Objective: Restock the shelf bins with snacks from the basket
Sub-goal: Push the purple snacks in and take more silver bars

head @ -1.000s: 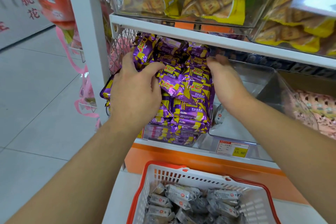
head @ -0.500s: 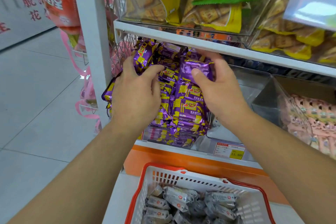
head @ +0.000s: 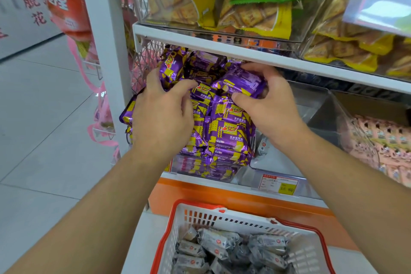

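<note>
Moved in from the right side of the pile and closed round one purple snack pack (head: 242, 83): right hand (head: 270, 107), thumb below the pack, fingers curled over its top. Held up at the top of the heap, just under the white shelf edge (head: 222, 48). Stayed where it was a second before: left hand (head: 163, 115), laid on the left side of the purple snack pile (head: 224, 131), thumb hooked under another purple pack (head: 172, 66), fingers spread and pushing on the wrappers. Gripped that pack or only pressed on it? Could not tell.

Heaped high in the clear shelf bin (head: 200, 168), with packs spilling over its front lip. Just to the right, a second clear bin (head: 311, 118), with one small silver pack (head: 262, 145) lying near its left wall. Fixed on its front, a white and yellow price tag (head: 279, 184). Further right, a bin of pink packs (head: 382, 138).

Up above on the next shelf, clear bins with yellow cracker bags (head: 255, 13). Off to the left, a white post (head: 100, 29) and a red bag (head: 64, 4) hanging beside it.

Down below, near the bottom edge, a white basket with a red rim (head: 222, 209), well apart from both hands. Inside it, many silver snack packs (head: 213, 244) lying in a loose pile.
</note>
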`<state>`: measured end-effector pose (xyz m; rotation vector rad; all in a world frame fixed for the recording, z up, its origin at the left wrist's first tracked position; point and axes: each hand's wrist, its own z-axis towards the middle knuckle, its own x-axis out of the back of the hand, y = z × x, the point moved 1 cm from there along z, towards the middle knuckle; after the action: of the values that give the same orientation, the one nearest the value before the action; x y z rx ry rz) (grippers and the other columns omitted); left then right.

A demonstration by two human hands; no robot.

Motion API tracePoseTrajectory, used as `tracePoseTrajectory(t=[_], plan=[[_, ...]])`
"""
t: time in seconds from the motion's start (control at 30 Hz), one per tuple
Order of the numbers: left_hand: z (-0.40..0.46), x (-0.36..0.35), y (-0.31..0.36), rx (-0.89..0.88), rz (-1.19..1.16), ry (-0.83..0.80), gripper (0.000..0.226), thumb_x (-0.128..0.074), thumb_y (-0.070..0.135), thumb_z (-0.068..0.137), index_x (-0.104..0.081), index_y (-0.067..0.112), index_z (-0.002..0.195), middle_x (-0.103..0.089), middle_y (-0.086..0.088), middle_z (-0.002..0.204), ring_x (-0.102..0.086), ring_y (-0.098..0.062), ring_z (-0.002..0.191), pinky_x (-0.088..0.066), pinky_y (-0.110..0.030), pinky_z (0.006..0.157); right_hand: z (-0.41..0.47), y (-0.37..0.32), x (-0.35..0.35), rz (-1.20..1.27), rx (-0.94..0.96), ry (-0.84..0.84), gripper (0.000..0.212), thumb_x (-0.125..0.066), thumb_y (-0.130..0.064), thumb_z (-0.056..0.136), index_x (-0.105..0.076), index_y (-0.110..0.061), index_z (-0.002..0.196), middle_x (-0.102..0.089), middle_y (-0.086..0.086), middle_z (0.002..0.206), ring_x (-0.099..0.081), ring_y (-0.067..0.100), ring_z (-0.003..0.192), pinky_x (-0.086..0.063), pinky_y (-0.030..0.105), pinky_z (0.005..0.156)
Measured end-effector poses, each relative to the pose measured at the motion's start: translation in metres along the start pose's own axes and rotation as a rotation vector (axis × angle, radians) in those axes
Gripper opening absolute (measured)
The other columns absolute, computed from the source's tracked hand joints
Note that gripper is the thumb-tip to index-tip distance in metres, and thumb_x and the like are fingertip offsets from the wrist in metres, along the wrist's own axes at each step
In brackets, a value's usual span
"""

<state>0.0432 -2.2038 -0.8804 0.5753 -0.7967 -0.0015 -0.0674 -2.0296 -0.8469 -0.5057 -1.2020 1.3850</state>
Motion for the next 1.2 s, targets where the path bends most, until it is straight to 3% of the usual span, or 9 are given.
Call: tracePoseTrajectory(t=[0.2, 0.27, 0.33, 0.47, 0.63, 0.8, 0.9, 1.1, 1.2], plan=[[0.000, 0.001, 0.001, -0.006, 0.010, 0.002, 0.033, -0.049, 0.033, 0.101, -0.064, 0.046, 0.128, -0.047, -0.012, 0.126, -0.056, -0.040, 0.084, -0.050, -0.045, 0.073, -0.006, -0.010, -0.004, 0.005, 0.041, -0.154, 0.054, -0.072, -0.027, 0.085, -0.066, -0.036, 0.138, -0.068, -0.008, 0.134, -0.065, 0.009, 0.121, -0.051, 0.043, 0.109], [0.000, 0.002, 0.002, -0.006, 0.006, 0.005, 0.034, -0.049, 0.032, 0.101, -0.065, 0.045, 0.128, -0.047, -0.012, 0.125, -0.057, -0.040, 0.085, -0.050, -0.045, 0.074, -0.007, -0.011, -0.004, -0.014, 0.052, -0.164, 0.044, -0.074, -0.028, 0.086, -0.072, -0.032, 0.130, -0.071, -0.003, 0.125, -0.069, 0.012, 0.112, -0.055, 0.041, 0.102], [0.000, 0.002, 0.002, -0.014, 0.004, 0.010, 0.033, -0.051, 0.030, 0.100, -0.066, 0.043, 0.127, -0.047, -0.012, 0.125, -0.057, -0.039, 0.086, -0.050, -0.045, 0.075, -0.009, -0.012, -0.002, -0.035, 0.096, -0.161, 0.039, -0.079, -0.020, 0.088, -0.071, -0.024, 0.126, -0.071, -0.008, 0.113, -0.067, 0.005, 0.099, -0.056, 0.028, 0.091], [0.000, 0.002, 0.002, -0.010, -0.006, 0.015, 0.032, -0.052, 0.029, 0.100, -0.067, 0.041, 0.126, -0.048, -0.014, 0.124, -0.057, -0.040, 0.083, -0.051, -0.046, 0.074, -0.018, -0.013, 0.001, -0.119, 0.187, -0.154, 0.048, -0.086, -0.013, 0.082, -0.065, -0.021, 0.124, -0.067, -0.009, 0.114, -0.056, 0.000, 0.094, -0.040, 0.012, 0.080], [0.000, 0.003, 0.002, -0.023, -0.002, 0.014, 0.033, -0.052, 0.030, 0.099, -0.066, 0.040, 0.127, -0.049, -0.012, 0.125, -0.058, -0.039, 0.092, -0.052, -0.047, 0.079, -0.031, -0.028, 0.001, -0.300, 0.345, -0.244, 0.075, -0.080, -0.005, 0.080, -0.055, -0.029, 0.146, -0.063, -0.010, 0.123, -0.057, 0.012, 0.101, -0.042, 0.016, 0.082], [-0.002, 0.004, 0.003, -0.016, -0.009, 0.027, 0.031, -0.053, 0.029, 0.101, -0.068, 0.040, 0.126, -0.050, -0.014, 0.123, -0.058, -0.039, 0.091, -0.048, -0.046, 0.078, -0.035, -0.031, 0.000, -0.175, 0.312, -0.234, 0.061, -0.075, 0.003, 0.077, -0.052, -0.015, 0.131, -0.061, -0.001, 0.121, -0.065, 0.021, 0.110, -0.056, 0.040, 0.091], [-0.002, 0.004, 0.003, -0.010, -0.003, 0.020, 0.031, -0.054, 0.029, 0.101, -0.068, 0.041, 0.126, -0.050, -0.015, 0.127, -0.058, -0.039, 0.093, -0.049, -0.046, 0.079, -0.032, -0.027, 0.002, -0.215, 0.284, -0.209, 0.067, -0.072, 0.007, 0.073, -0.052, -0.015, 0.133, -0.060, -0.002, 0.117, -0.062, 0.016, 0.112, -0.053, 0.036, 0.094], [-0.002, 0.003, 0.003, -0.003, -0.007, 0.019, 0.031, -0.053, 0.029, 0.101, -0.067, 0.042, 0.126, -0.049, -0.015, 0.127, -0.057, -0.040, 0.093, -0.049, -0.046, 0.079, -0.026, -0.016, 0.005, -0.310, 0.253, -0.110, 0.050, -0.082, -0.006, 0.076, -0.067, -0.026, 0.119, -0.054, 0.001, 0.122, -0.056, 0.005, 0.111, -0.043, 0.016, 0.098], [-0.002, 0.003, 0.003, -0.005, -0.014, 0.023, 0.031, -0.054, 0.029, 0.100, -0.067, 0.042, 0.125, -0.050, -0.016, 0.126, -0.056, -0.040, 0.093, -0.049, -0.047, 0.080, -0.011, -0.002, 0.007, -0.303, 0.178, -0.033, 0.045, -0.084, -0.017, 0.081, -0.072, -0.030, 0.122, -0.052, -0.003, 0.124, -0.059, 0.006, 0.111, -0.047, 0.022, 0.104]])
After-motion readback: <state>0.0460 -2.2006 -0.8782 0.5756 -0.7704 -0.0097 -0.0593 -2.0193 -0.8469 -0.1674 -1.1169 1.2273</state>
